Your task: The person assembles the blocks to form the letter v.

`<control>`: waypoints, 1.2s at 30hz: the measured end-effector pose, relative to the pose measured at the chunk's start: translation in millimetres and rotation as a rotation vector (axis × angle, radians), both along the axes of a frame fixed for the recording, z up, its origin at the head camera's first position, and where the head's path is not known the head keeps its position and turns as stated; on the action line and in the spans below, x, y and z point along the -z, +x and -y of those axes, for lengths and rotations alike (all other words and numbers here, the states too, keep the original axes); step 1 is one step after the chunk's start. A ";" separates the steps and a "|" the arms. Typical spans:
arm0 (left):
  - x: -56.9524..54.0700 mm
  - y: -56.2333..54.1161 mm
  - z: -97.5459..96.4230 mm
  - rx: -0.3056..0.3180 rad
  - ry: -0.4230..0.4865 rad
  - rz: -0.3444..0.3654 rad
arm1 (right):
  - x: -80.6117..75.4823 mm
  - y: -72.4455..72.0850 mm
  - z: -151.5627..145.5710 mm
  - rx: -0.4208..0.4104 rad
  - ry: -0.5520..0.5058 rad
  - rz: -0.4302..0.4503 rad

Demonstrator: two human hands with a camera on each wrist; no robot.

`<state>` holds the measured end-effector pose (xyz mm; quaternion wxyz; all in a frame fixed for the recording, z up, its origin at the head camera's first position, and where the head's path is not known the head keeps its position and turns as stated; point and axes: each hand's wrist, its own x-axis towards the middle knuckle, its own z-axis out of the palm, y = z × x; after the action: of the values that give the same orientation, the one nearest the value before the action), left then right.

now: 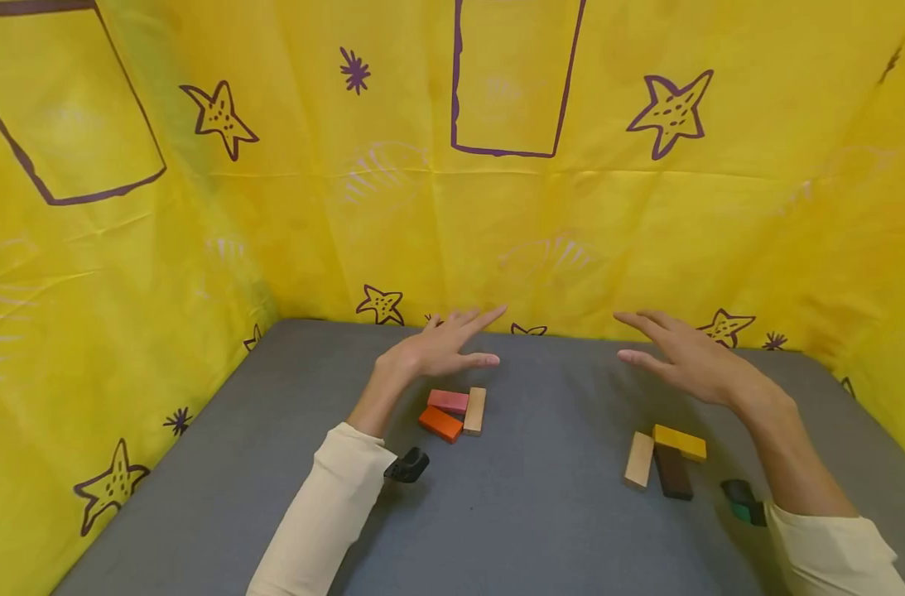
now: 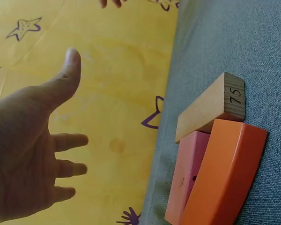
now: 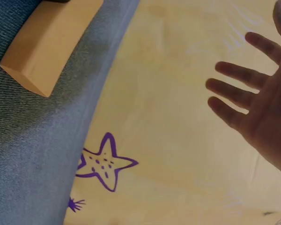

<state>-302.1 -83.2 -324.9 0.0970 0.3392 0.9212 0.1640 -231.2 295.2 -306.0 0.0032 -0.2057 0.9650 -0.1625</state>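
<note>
My left hand (image 1: 433,349) hovers with straight, spread fingers above a small group of wooden blocks and holds nothing. That group has a pink block (image 1: 448,401), an orange block (image 1: 440,424) and a plain wood block (image 1: 474,411); in the left wrist view the plain block (image 2: 206,108) bears "75" on its end. Over on the right, my right hand (image 1: 690,360) is also raised, fingers extended, palm bare in the right wrist view. Nearest to it lie a yellow block (image 1: 679,443), a dark brown block (image 1: 672,472) and another plain wood block (image 1: 638,459).
All the blocks lie on a grey cloth-covered table (image 1: 527,513). A yellow curtain (image 1: 437,232) with purple starfish drawings encloses the back and sides. Black wrist devices show under both forearms, the left one (image 1: 409,465) near the orange block.
</note>
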 end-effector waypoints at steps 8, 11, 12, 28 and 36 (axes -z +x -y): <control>-3.7 7.8 -2.2 0.039 -0.069 0.103 | 1.1 8.3 4.1 -0.091 0.034 0.097; -3.1 11.6 -2.2 0.029 -0.164 0.164 | 3.0 8.9 8.7 -0.150 0.053 0.171; -2.7 12.3 -2.5 0.030 -0.185 0.179 | 3.4 9.4 10.3 -0.164 0.063 0.196; 16.6 18.7 -21.7 0.068 -0.328 0.133 | 10.0 26.0 21.1 -0.238 0.181 0.284; 17.6 20.6 -19.6 0.095 -0.350 0.100 | 15.8 33.2 34.4 -0.155 0.202 0.346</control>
<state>-281.5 -63.6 -342.5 0.2079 0.3516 0.9127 0.0133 -198.1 260.8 -321.8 0.2018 -0.2468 0.9429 -0.0969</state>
